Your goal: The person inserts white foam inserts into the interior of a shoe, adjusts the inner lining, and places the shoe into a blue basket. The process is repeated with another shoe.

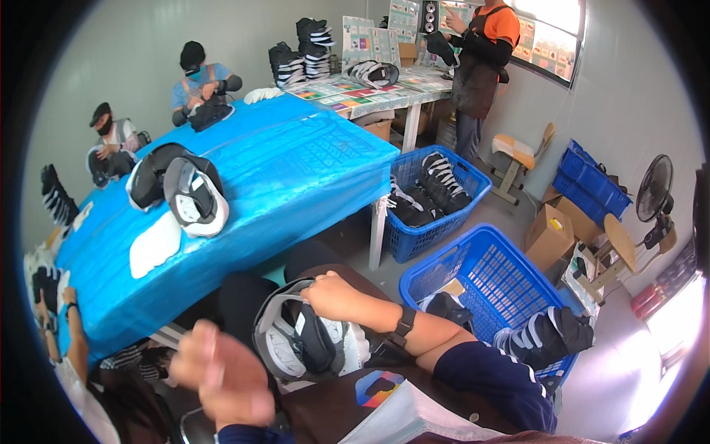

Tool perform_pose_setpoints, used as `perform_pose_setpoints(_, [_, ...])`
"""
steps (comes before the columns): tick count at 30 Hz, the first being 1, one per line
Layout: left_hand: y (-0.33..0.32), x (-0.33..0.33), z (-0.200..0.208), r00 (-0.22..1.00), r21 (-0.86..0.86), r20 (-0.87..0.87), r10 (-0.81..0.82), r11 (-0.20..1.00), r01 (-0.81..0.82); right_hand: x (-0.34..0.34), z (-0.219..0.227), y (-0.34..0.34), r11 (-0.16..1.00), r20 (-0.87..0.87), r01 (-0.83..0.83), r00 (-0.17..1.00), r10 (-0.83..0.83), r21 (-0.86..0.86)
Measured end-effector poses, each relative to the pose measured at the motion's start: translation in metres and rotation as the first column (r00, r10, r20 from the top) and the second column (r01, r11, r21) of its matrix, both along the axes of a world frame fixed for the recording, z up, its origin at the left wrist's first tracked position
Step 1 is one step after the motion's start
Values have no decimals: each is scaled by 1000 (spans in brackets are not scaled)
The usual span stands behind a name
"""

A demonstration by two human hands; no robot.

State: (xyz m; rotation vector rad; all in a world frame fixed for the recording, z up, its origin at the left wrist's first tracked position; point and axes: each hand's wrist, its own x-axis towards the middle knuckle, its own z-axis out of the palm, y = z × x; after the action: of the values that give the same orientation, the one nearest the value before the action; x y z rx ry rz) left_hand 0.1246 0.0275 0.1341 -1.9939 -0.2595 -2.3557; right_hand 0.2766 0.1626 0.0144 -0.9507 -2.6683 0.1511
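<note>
On my lap lies a curved bundle of black, grey and white padded pieces point(287, 351), which look like shoe uppers. My right hand point(330, 297) is closed over its upper rim, with a dark band on the wrist. My left hand point(222, 377) is raised to the left of the bundle, apart from it. Motion smears its fingers, so their grip and anything in them cannot be made out. Two similar bundles, one black point(154, 177) and one grey and white point(197, 198), rest on the blue-covered table point(296, 159) ahead. A white flat piece point(155, 244) lies near the table's edge.
To my right stand a blue crate point(481, 255) with black and white bundles and another filled crate point(436, 235) beyond. A fan point(656, 189), chair point(510, 152) and cardboard box point(549, 238) are farther right. Co-workers handle pieces at the tables; another person's arm point(74, 322) reaches in at left.
</note>
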Motion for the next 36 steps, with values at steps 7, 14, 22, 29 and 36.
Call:
perform_pose_setpoints(7, [110,-24,-67,668,-515,-744,13,626,-585,0,1,5,999,-4,-33,999,33,2])
perform_pose_setpoints(14, [127,-60,-99,553,-648,-761,-339,421,-634,-5,12,8,999,32,-32,999,32,-1])
perform_pose_setpoints(22, [125,-63,-99,524,-544,-831,-189,477,-691,-30,11,-2,992,160,-73,986,57,99])
perform_pose_setpoints(29, [119,-53,-110,514,-469,-857,-42,475,-744,-19,6,3,995,46,-64,997,61,72])
perform_pose_setpoints(36, [120,-54,-127,516,-426,-856,37,514,-744,-14,12,1,998,61,-37,997,40,-48])
